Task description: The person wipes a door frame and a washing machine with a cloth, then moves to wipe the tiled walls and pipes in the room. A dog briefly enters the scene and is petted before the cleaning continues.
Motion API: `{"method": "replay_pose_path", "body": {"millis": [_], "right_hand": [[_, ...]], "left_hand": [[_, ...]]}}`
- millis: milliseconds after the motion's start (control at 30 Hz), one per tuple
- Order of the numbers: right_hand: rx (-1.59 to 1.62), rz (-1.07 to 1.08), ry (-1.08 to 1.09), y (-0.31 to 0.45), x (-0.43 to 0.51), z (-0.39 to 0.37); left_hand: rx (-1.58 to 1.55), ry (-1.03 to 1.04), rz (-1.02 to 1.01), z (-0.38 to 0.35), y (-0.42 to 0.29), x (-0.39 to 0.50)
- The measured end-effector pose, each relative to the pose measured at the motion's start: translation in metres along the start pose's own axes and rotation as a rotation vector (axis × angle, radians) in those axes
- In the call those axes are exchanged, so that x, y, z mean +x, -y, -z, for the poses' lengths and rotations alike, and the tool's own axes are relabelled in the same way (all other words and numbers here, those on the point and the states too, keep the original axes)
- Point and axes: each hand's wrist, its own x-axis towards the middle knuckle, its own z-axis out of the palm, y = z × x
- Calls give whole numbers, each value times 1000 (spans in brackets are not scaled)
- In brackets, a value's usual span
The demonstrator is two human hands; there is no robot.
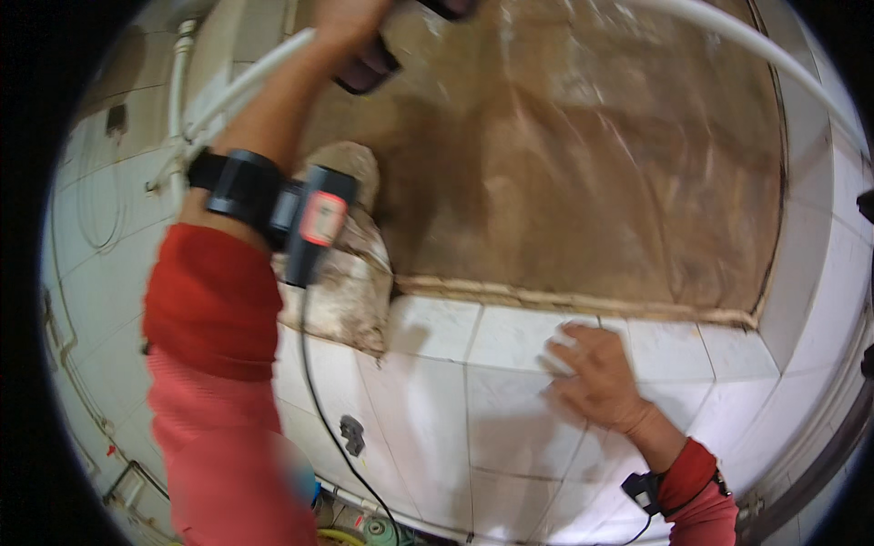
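My left hand (351, 17) reaches up to the top rim, blurred and partly cut off. Dark pieces of an object (369, 68) show beside it, too blurred to name; whether my fingers hold it cannot be seen. On that wrist sits a black strap (242, 184) with a small dark device (317, 225) and a cable. My right hand (597, 375), fingers spread and slightly bent, is at the white tiled ledge (519, 334) and holds nothing. Beyond the ledge, a brown surface under wrinkled clear plastic sheeting (560, 198) fills a recess.
A stained cloth or sack (341, 293) hangs over the ledge's left end. A white pipe (252, 78) curves across the top. Pipework (179, 75) runs along the left tiled wall. A grey fitting (352, 435) is on the tiled front; a green object (379, 529) lies below.
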Motion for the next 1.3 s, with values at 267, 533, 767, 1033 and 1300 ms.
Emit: {"method": "replay_pose_path", "body": {"millis": [267, 533, 767, 1033, 1300], "right_hand": [[-460, -373, -271, -65, -114, 140], [-444, -713, -522, -120, -152, 123], [-619, -712, -505, -126, -152, 113], [-633, -721, -353, -119, -146, 117], [-574, -732, -307, -117, -145, 118]], "left_hand": [[-157, 42, 53, -3, -3, 9], [321, -55, 16, 4, 22, 11], [170, -31, 85, -3, 31, 7], [254, 19, 163, -23, 27, 24], [126, 22, -21, -63, -59, 10]]}}
